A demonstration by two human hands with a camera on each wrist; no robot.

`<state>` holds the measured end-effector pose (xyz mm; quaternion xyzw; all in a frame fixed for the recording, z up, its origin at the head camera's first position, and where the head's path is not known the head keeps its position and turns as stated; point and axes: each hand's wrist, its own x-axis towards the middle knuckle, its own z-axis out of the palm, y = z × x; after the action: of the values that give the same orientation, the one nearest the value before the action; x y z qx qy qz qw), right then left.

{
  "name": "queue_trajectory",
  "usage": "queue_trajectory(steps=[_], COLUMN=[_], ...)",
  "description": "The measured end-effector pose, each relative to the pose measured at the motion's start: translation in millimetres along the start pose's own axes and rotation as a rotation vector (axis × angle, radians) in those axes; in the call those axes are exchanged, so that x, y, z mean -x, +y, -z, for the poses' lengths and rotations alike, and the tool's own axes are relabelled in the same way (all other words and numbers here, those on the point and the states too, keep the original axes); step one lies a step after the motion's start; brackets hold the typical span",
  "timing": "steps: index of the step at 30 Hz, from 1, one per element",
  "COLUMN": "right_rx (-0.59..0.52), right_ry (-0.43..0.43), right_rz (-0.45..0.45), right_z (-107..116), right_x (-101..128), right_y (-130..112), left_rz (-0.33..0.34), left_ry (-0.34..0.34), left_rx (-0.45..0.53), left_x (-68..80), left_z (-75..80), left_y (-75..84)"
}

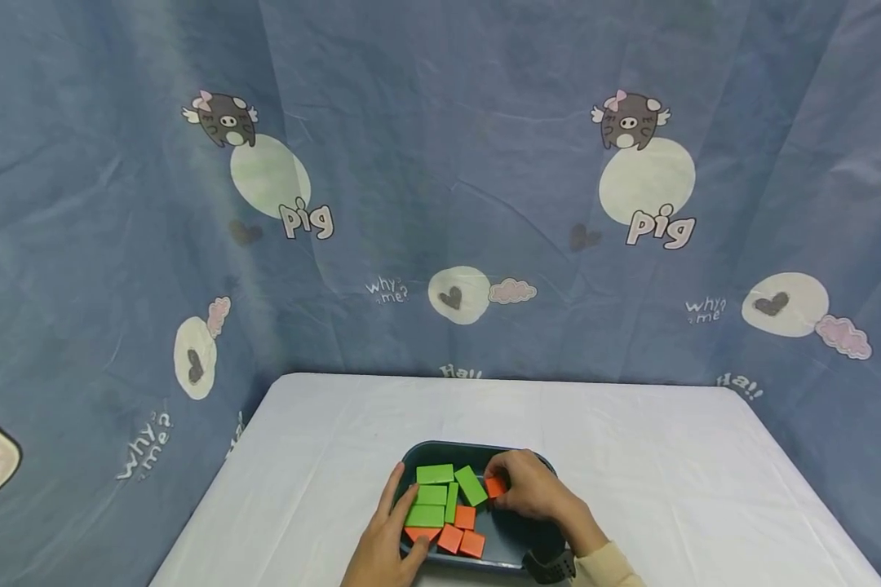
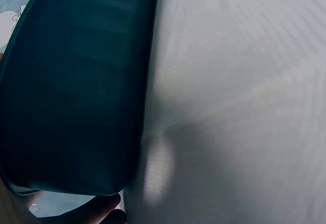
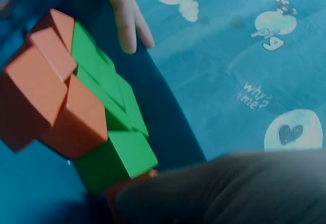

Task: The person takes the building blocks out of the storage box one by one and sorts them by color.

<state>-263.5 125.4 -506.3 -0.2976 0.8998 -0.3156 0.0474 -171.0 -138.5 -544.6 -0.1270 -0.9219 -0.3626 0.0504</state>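
Note:
A dark green tray (image 1: 514,546) holds green and orange wooden blocks at its left. My right hand (image 1: 532,485) pinches an orange block (image 1: 495,487) inside the tray, right beside a tilted green block (image 1: 471,486). In the right wrist view, part of that orange block (image 3: 118,191) shows by a blurred finger. My left hand (image 1: 389,538) rests at the tray's left side, its fingers extended by the rim and the thumb near an orange block (image 1: 422,533). Two of its fingers (image 3: 125,20) hang straight in the right wrist view. The left wrist view shows the tray's outer wall (image 2: 76,91).
More green blocks (image 1: 430,495) lie in rows at the tray's left, with several orange blocks (image 1: 472,544) along the near side. The tray stands on a white-covered table (image 1: 323,456). A blue printed curtain (image 1: 382,163) hangs behind and beside it.

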Motion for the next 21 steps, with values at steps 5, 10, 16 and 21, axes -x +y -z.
queue_trajectory(steps=[5,10,16,21], right_rx=[-0.052,-0.12,-0.231,-0.379], right_ry=[-0.003,0.014,0.054,0.079], right_rz=[-0.014,-0.03,-0.024,-0.025], right_z=[6,13,19,24], right_x=[4,5,8,8], right_y=[1,-1,-3,-6], left_rz=[-0.02,-0.023,-0.02,-0.013], left_ry=[0.028,0.041,0.034,0.057], left_rx=[-0.018,-0.025,-0.011,-0.023], left_x=[-0.4,-1.2,-1.4,0.5], left_z=[-4.0,-4.8,-4.6,-4.1], left_y=[-0.4,1.4,3.1,1.4])
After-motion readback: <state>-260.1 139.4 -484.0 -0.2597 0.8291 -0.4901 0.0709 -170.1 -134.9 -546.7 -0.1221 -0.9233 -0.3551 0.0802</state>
